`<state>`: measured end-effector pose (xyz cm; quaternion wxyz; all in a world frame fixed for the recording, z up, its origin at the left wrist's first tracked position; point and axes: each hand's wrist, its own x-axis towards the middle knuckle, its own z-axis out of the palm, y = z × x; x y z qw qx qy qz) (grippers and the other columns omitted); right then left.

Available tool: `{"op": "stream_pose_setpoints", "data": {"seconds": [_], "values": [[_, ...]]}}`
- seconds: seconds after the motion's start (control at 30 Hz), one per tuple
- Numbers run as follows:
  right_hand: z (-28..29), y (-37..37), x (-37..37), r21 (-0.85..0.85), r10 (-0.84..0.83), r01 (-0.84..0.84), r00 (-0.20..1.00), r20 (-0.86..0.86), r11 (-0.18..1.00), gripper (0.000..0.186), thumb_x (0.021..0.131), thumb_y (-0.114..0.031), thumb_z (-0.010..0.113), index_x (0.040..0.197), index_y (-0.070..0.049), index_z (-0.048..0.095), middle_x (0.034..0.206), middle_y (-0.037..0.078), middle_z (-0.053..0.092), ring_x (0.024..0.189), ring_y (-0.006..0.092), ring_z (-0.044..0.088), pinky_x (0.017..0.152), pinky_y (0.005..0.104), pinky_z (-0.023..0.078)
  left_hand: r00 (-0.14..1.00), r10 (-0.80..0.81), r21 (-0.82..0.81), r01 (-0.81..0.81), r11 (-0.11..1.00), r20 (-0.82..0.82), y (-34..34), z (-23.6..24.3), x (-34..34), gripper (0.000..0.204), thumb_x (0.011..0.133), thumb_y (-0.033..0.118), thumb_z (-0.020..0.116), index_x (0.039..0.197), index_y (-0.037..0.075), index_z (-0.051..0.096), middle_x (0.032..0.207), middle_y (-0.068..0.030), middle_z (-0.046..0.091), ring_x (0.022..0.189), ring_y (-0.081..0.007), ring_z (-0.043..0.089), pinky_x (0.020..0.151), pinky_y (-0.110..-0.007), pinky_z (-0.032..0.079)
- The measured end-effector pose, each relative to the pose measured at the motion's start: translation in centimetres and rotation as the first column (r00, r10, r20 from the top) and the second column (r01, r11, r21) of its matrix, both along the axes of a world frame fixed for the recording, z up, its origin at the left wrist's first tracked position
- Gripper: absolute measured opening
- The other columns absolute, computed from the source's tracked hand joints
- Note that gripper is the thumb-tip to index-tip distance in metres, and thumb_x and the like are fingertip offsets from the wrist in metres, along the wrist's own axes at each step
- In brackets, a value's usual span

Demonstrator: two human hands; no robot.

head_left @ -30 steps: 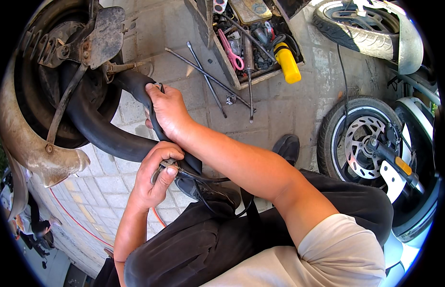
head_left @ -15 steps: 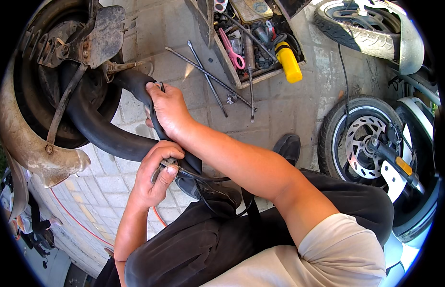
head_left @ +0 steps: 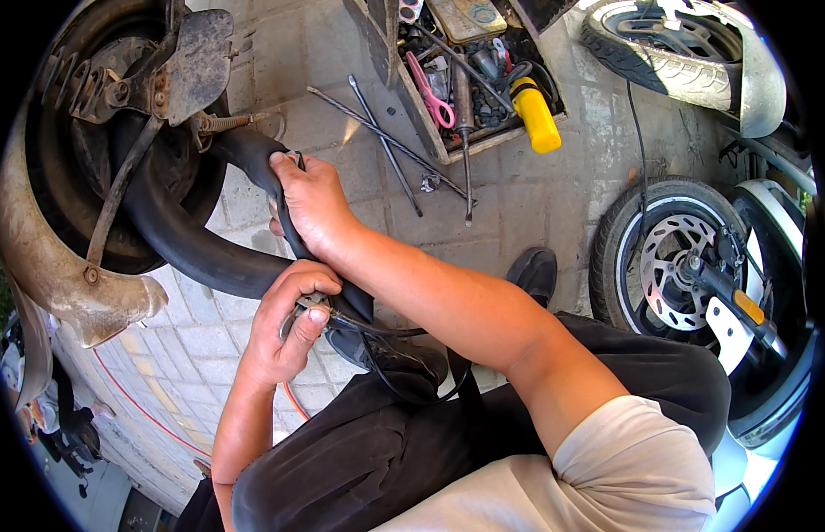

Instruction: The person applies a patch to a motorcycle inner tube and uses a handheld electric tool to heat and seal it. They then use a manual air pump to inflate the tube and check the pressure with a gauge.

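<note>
A swollen black inner tube (head_left: 204, 259) loops out from the wheel (head_left: 40, 191) on the left toward my knees. My right hand (head_left: 313, 202) is closed around the tube's upper stretch, thumb on top, where a flattened fold runs down to my left hand. Just below, my left hand (head_left: 284, 332) grips a small grey metal fitting (head_left: 294, 317) against the tube's lower end. A thin black hose (head_left: 373, 330) leads away from that fitting to the right. Its contact with the tube is hidden under my fingers.
A wooden toolbox (head_left: 501, 133) holds pink-handled scissors (head_left: 426, 89) and a yellow-bodied tool (head_left: 535, 115). Two crossed metal bars (head_left: 381, 133) lie beside it on paving. A wheel with a brake disc (head_left: 679, 266) stands right; a rusty mudguard (head_left: 66, 275) hangs left. A red cord (head_left: 146, 410) crosses the ground.
</note>
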<state>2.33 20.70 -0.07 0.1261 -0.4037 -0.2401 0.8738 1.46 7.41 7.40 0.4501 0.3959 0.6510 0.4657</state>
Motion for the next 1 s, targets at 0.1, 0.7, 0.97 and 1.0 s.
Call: {"op": "stream_pose_setpoints", "data": {"seconds": [0.1, 0.7, 0.97, 1.0], "values": [[-0.08, -0.05, -0.02, 0.001, 0.001, -0.001, 1.0, -0.001, 1.0, 0.031, 0.098, -0.033, 0.054, 0.086, -0.004, 0.057, 0.064, 0.003, 0.051, 0.049, 0.0143, 0.049, 0.041, 0.0321, 0.045, 1.0, 0.001, 0.003, -0.001, 1.0, 0.001, -0.05, -0.04, -0.02, 0.028, 0.095, 0.024, 0.057, 0.104, -0.002, 0.058, 0.103, -0.0159, 0.059, 0.093, -0.0263, 0.057, 0.085, -0.034, 0.046], [-0.36, -0.14, -0.07, -0.026, -0.009, 0.009, 1.0, -0.015, 1.0, 0.031, 0.098, -0.033, 0.055, 0.087, -0.005, 0.057, 0.066, 0.002, 0.051, 0.051, 0.0139, 0.05, 0.042, 0.0311, 0.046, 1.0, 0.015, 0.008, -0.015, 1.0, 0.027, 0.02, 0.03, 0.0, 0.029, 0.094, 0.026, 0.058, 0.104, -0.002, 0.058, 0.102, -0.0155, 0.059, 0.092, -0.0253, 0.057, 0.084, -0.034, 0.046], [-0.3, -0.04, -0.1, -0.034, -0.003, 0.003, 1.0, -0.015, 0.999, 0.032, 0.097, -0.035, 0.055, 0.087, -0.005, 0.056, 0.066, 0.002, 0.05, 0.051, 0.0142, 0.05, 0.042, 0.0316, 0.047, 0.999, 0.019, 0.013, -0.019, 1.0, 0.029, 0.05, -0.03, -0.03, 0.03, 0.094, 0.026, 0.058, 0.103, -0.002, 0.059, 0.102, -0.0157, 0.059, 0.091, -0.0253, 0.057, 0.083, -0.034, 0.046], [-0.25, -0.04, -0.13, -0.031, -0.002, 0.002, 1.0, -0.007, 1.0, 0.032, 0.097, -0.035, 0.055, 0.087, -0.005, 0.056, 0.067, 0.002, 0.05, 0.051, 0.0144, 0.05, 0.042, 0.0318, 0.047, 0.999, 0.021, 0.013, -0.022, 1.0, 0.031, 0.0, -0.05, -0.03, 0.03, 0.094, 0.026, 0.058, 0.103, -0.003, 0.059, 0.102, -0.0157, 0.059, 0.091, -0.0252, 0.057, 0.083, -0.034, 0.046]]}}
